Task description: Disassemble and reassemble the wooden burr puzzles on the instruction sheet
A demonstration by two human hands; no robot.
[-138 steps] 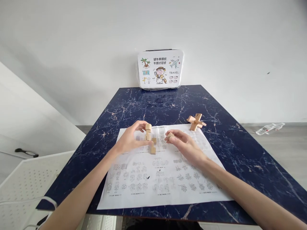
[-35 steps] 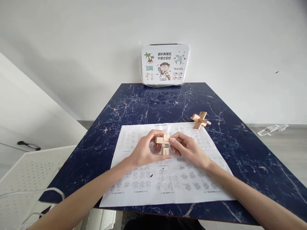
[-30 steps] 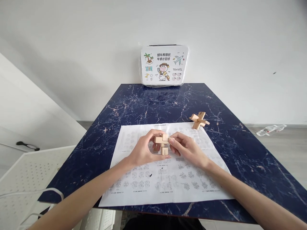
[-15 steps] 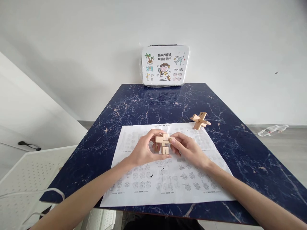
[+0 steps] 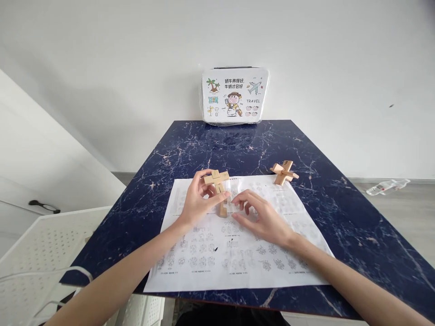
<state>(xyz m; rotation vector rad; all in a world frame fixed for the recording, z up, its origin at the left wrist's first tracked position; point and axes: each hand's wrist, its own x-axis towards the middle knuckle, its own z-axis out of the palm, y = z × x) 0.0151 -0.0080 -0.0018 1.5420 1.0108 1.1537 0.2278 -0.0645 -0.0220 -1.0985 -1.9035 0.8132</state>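
My left hand (image 5: 200,197) grips a light wooden interlocking puzzle (image 5: 216,178) made of crossed notched bars, its thumb lying across the front. A notched bar (image 5: 223,210) points downward below the thumb; whether it is joined to the rest I cannot tell. Just to the right, my right hand (image 5: 261,217) is apart from the puzzle, thumb and fingers spread with nothing between them. Both hands are over a printed instruction sheet (image 5: 200,283) covered with small line drawings.
Past the sheet's upper right edge stands another wooden cross puzzle (image 5: 284,172) with a dark mark. A white cartoon-printed case (image 5: 236,96) in clear plastic leans against the wall at the back of the blue marbled table (image 5: 190,149). A plastic bottle (image 5: 387,186) lies on the floor at right.
The puzzle has moved up and left in my left hand and turned, showing other faces. My right hand has let go of it and its fingers have parted.
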